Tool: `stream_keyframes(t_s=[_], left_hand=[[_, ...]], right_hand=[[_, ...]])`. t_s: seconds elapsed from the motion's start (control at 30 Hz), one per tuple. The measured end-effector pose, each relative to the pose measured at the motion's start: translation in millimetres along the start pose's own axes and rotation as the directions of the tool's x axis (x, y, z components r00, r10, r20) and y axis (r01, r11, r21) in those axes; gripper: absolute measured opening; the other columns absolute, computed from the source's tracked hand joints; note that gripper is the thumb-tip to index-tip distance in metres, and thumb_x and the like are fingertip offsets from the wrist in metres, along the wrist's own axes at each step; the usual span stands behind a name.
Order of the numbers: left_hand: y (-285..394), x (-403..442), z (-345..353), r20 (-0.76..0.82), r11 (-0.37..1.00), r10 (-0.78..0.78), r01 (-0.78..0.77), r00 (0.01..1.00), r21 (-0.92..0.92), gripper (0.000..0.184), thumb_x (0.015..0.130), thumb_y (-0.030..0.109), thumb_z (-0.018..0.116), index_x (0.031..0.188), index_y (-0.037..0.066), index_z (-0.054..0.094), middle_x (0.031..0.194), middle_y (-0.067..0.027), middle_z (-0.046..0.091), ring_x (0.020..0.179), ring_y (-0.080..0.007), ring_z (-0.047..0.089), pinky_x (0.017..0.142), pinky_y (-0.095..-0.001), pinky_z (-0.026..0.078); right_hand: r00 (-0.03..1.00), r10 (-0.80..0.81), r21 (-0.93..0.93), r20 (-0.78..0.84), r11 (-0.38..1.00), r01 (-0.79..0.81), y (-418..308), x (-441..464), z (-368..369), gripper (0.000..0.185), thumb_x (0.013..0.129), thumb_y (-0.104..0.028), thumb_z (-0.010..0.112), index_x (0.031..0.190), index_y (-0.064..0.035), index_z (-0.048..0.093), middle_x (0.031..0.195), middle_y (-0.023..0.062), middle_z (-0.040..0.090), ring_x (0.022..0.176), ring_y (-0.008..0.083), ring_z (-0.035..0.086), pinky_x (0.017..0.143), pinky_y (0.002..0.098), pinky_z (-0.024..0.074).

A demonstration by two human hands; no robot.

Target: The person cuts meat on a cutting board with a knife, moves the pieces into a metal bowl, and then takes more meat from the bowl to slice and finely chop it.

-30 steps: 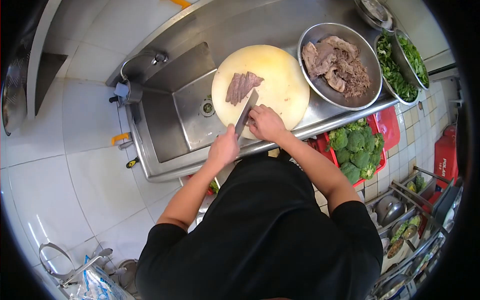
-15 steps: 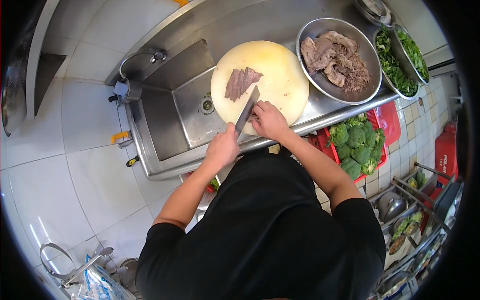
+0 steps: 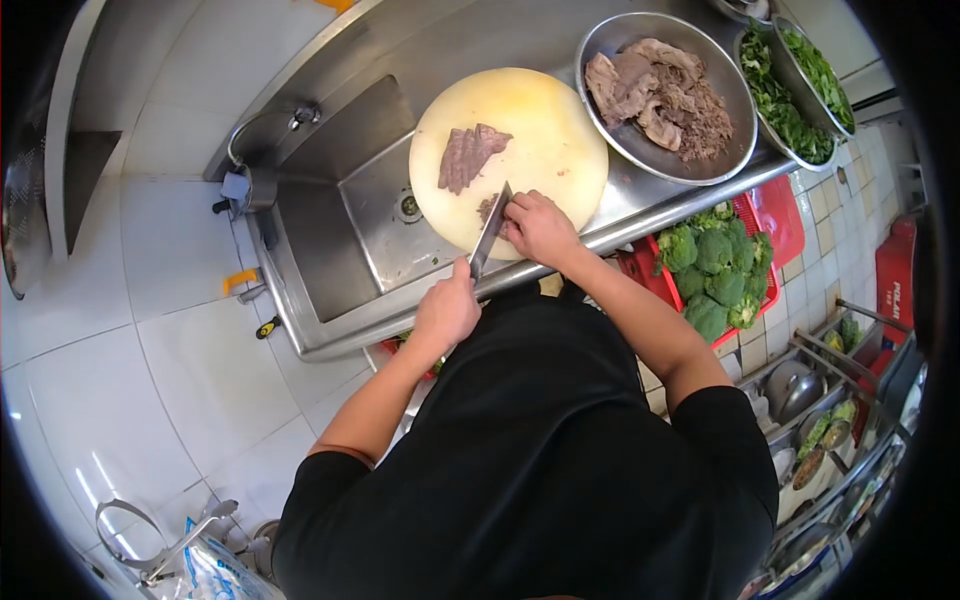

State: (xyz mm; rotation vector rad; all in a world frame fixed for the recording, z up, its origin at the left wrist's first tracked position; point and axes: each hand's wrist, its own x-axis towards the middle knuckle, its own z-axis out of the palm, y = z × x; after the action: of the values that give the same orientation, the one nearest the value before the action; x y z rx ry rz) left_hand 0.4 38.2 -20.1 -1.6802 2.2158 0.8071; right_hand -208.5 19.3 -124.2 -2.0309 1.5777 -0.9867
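Note:
My left hand (image 3: pixel 447 310) is closed round the handle of a cleaver (image 3: pixel 490 232), its blade standing on edge over the near part of a round, pale yellow cutting board (image 3: pixel 560 120). Close beside the blade, the curled fingers of my right hand (image 3: pixel 541 230) press on a piece of cooked meat, mostly hidden beneath them. Small chopped meat bits (image 3: pixel 486 208) lie just left of the blade. Farther back on the board rest several flat slices of cooked meat (image 3: pixel 470 156), overlapping each other and untouched by either hand.
Right of the board stands a steel bowl (image 3: pixel 741 150) with large and chopped meat. Beyond it are bowls of cut greens (image 3: pixel 772 110). A sink basin (image 3: pixel 330 230) lies left. Below the counter's edge sits a red basket (image 3: pixel 770 292) of broccoli (image 3: pixel 715 250).
The cleaver blade stands more upright and has shifted toward my right hand, with small meat bits now visible on its left. The whole view has shifted slightly.

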Motion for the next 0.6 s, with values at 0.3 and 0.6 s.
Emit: stream_keyframes(t_s=[0.3,0.6], left_hand=[[11,5,-24,-0.03,0.998,0.056,-0.055,0.998,0.036,0.022,0.104,0.018,0.052,0.118,0.002,0.044,0.085,-0.0343,0.069,0.084,-0.055,0.069,0.078,-0.0661,0.051],[18,37,-4,-0.035,0.999,0.046,-0.045,0.998,0.004,0.023,0.105,0.019,0.053,0.118,0.002,0.046,0.086,-0.0348,0.069,0.087,-0.0551,0.069,0.08,-0.0652,0.052]], right_hand=[[0.999,0.048,-0.044,0.009,0.998,-0.048,-1,2,-12,0.011,0.084,-0.013,0.068,0.092,-0.0051,0.068,0.097,0.0123,0.066,0.098,0.0333,0.063,0.09,0.0449,0.0535],[0.994,0.011,-0.082,0.107,0.997,-0.003,4,-5,-7,0.015,0.086,-0.015,0.069,0.097,-0.0048,0.068,0.102,0.0114,0.065,0.102,0.0309,0.063,0.093,0.044,0.0525]])
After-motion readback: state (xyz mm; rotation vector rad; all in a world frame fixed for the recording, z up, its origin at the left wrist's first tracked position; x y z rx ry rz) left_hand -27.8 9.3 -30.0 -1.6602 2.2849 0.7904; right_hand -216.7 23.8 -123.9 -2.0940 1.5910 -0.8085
